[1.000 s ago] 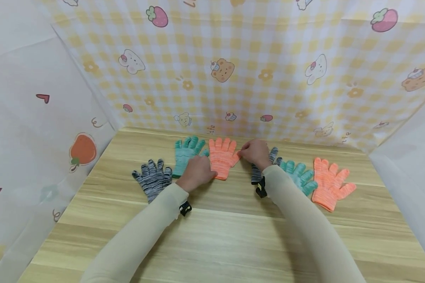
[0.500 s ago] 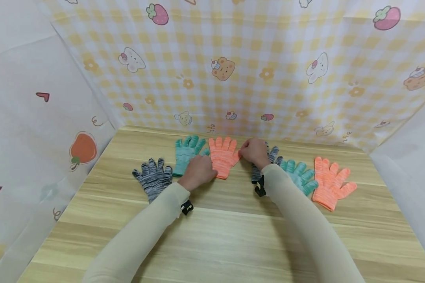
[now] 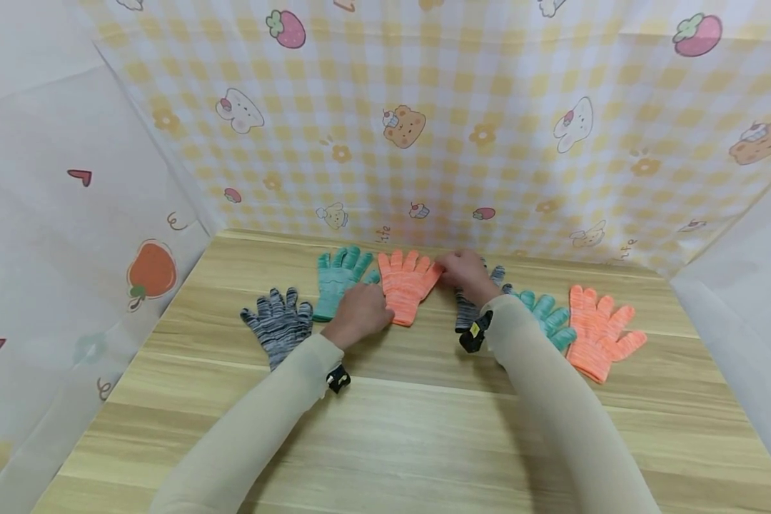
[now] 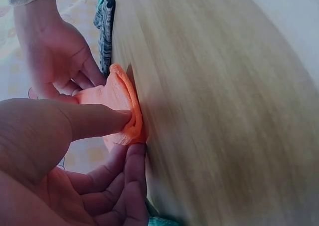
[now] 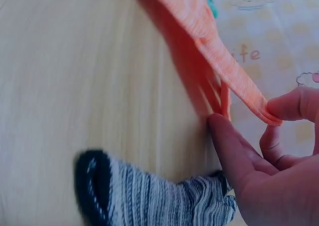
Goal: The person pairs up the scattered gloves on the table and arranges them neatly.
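Note:
An orange knit glove [image 3: 402, 291] lies near the back of the table, fingers pointing to the wall. My left hand [image 3: 362, 312] pinches its cuff [image 4: 133, 99], thumb on top and fingers beneath, as the left wrist view shows. Between thumb and index finger, my right hand [image 3: 467, 275] pinches the tip of the glove's thumb [image 5: 238, 84], which is stretched out and raised off the wood. A black-and-white striped glove [image 3: 466, 314] lies partly hidden below the right hand. Just left of the orange glove is a green glove [image 3: 334, 289], partly covered by my left hand.
Another striped glove [image 3: 279, 325] lies at the left, its cuff hidden by the sleeve. To the right are a second green glove [image 3: 542, 314], partly behind the right sleeve, and a second orange glove [image 3: 597, 334]. A checked cloth [image 3: 488, 171] hangs behind the wooden table [image 3: 385, 442].
My right hand has turned and shifted slightly, lifting the orange glove's thumb up and out to the right. The left hand has stayed at the cuff.

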A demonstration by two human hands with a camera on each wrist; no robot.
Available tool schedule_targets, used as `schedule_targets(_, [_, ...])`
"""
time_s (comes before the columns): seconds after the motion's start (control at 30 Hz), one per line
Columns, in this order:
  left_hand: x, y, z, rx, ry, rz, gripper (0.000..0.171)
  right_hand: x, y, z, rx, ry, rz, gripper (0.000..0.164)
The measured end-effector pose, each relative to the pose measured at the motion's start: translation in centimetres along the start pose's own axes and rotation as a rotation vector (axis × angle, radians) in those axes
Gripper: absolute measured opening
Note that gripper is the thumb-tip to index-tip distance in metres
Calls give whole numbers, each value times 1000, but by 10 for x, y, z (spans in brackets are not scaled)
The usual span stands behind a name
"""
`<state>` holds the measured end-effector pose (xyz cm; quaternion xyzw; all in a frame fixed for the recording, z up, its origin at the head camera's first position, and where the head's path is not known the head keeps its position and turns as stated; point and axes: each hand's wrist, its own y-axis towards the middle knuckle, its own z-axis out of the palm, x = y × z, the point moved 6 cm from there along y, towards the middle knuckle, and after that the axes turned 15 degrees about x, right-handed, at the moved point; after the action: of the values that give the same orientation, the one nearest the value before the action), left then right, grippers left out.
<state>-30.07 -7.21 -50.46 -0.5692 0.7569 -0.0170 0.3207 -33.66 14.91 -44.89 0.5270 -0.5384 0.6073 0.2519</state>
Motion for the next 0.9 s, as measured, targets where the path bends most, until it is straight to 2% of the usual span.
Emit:
schedule_targets(0.07, [0, -1, 0, 5, -24, 6, 52, -1, 0, 3, 39, 139, 15, 12])
schedule_targets(0.1, [-4, -7, -3, -1, -31, 16, 52, -1, 0, 4, 52, 200, 21, 10])
schedule_targets(0.13, [-4, -8, -3, 4, -46, 18, 52, -2, 0, 5, 62, 252, 27, 8])
schedule_targets(0.3, [-3, -11, -1, 26, -130, 35, 53, -6, -1, 7, 73, 394, 42, 5])
schedule_targets(0.33, [1, -6, 2, 31, -145, 33, 54, -7, -1, 7, 73, 413, 42, 4])
schedule_targets(0.43, [0, -9, 2, 5, -162, 56, 53, -10, -1, 7, 85, 452, 44, 5])
schedule_targets(0.53, [-7, -23, -5, -35, -185, 78, 45, -14, 0, 8, 89, 502, 45, 4])
schedule_targets(0.73, [-38, -72, -29, -94, -287, 67, 17, -16, -2, 9, 83, 582, 31, 9])
schedule_targets(0.9, [-43, -84, -31, -128, -362, 74, 16, -16, -7, 7, 98, 582, 23, 32])
